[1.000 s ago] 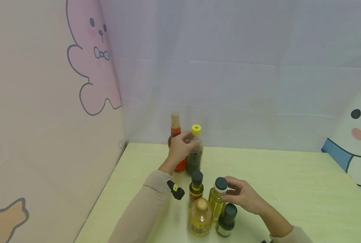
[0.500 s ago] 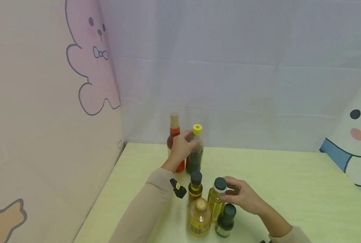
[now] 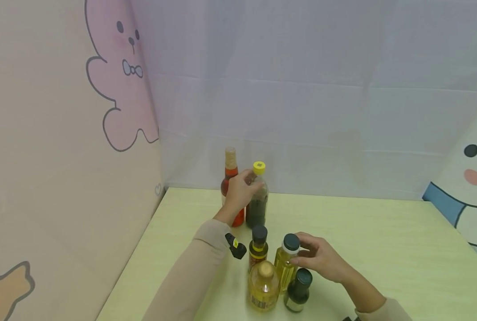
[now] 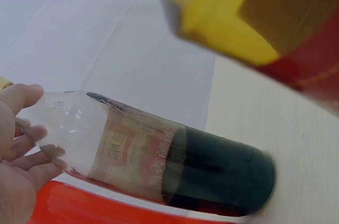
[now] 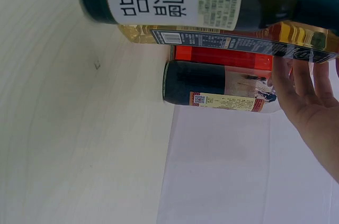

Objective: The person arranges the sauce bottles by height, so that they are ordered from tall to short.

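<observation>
The left hand (image 3: 238, 192) grips the upright dark-liquid plastic bottle with a yellow cap (image 3: 257, 196) near its neck; behind it, the right hand (image 3: 320, 261) holds the black-capped yellow-oil bottle (image 3: 286, 263).

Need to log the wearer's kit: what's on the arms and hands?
Both arms wear beige long sleeves: left sleeve, right sleeve. A small black device with a yellow mark sits at the left wrist. The left hand and right hand are bare.
</observation>
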